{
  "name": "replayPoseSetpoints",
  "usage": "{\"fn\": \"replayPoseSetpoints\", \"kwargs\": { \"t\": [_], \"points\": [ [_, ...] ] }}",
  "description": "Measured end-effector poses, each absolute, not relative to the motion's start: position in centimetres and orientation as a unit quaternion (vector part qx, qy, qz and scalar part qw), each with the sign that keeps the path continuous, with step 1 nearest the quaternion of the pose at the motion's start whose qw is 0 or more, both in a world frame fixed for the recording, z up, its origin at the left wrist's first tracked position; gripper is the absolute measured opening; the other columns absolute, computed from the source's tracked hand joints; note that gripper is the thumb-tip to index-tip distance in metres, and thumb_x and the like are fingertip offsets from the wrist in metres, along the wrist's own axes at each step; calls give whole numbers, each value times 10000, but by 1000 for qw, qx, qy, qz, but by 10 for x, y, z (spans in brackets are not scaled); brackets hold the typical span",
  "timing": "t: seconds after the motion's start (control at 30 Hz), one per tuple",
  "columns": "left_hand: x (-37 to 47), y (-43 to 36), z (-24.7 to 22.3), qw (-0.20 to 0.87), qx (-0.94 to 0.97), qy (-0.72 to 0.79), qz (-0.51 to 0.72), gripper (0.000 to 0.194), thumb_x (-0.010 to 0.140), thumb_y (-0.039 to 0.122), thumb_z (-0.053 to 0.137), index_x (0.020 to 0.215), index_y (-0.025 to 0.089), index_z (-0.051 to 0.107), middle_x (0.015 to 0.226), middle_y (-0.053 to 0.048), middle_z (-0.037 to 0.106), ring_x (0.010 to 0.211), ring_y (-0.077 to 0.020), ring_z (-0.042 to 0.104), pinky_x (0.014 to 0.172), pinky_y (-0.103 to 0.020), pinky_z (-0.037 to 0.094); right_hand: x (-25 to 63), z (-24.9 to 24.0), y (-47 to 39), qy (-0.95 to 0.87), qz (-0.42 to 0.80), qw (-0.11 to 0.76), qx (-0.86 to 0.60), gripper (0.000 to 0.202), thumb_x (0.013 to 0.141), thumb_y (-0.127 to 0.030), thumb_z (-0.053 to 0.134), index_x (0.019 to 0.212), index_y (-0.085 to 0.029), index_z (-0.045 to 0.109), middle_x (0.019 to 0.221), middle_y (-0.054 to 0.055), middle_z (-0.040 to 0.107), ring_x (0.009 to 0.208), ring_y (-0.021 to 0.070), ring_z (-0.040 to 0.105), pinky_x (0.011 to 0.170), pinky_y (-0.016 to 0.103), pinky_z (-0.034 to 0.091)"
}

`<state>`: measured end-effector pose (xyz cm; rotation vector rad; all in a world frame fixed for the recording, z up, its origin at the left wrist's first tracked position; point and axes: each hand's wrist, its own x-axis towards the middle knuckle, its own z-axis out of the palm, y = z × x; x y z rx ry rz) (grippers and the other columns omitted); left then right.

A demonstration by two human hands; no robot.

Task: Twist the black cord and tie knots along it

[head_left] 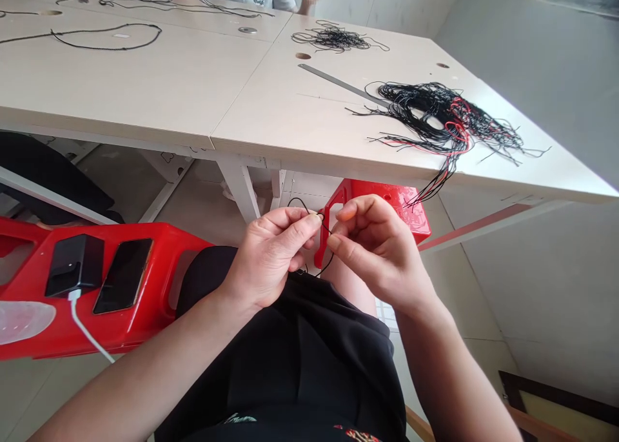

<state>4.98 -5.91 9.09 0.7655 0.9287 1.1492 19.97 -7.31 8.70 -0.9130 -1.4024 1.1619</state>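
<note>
Above my lap, my left hand [275, 248] pinches a thin black cord [327, 265] between thumb and forefinger. A small loop or knot of the cord shows at those fingertips. Close by on the right, my right hand [380, 251] has its thumb and a finger closed on the same cord, with the forefinger raised and curled. One stretch of cord arcs up behind my left hand, and another hangs down between the hands toward my lap. The cord's ends are hard to make out.
On the table [251, 106] lie a bundle of black and red cords [430, 113], a metal ruler [338, 82] and a tangle of black cords [338, 39]. A red stool [159, 248] at left carries a phone [123, 275] and a black box [75, 266] with a white cable. Someone sits across.
</note>
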Motion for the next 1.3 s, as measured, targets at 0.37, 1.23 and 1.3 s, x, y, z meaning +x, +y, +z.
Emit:
{"fn": "replayPoseSetpoints", "kwargs": {
  "t": [0.37, 1.23, 1.3],
  "points": [
    [51, -61, 78, 556, 525, 429, 481, 121, 726, 153, 754, 647, 164, 664, 498, 65, 505, 423, -24, 376, 375, -152, 283, 196, 107, -52, -703, 313, 390, -506, 131, 787, -161, 618, 661, -172, 584, 668, -23, 610, 614, 101, 544, 547, 235, 415],
    [51, -55, 94, 641, 342, 441, 526, 144, 629, 223, 808, 633, 150, 685, 560, 25, 568, 501, -46, 471, 350, -113, 274, 188, 88, -69, -592, 348, 497, -530, 149, 805, -323, 704, 740, -201, 648, 671, -13, 637, 605, 112, 558, 585, 250, 459],
    [51, -56, 94, 649, 337, 438, 523, 159, 620, 235, 813, 631, 152, 678, 561, 28, 562, 500, -47, 471, 348, -119, 267, 188, 89, -71, -595, 330, 502, -534, 140, 804, -316, 693, 733, -201, 658, 657, -11, 643, 617, 121, 572, 593, 254, 469]
  ]
}}
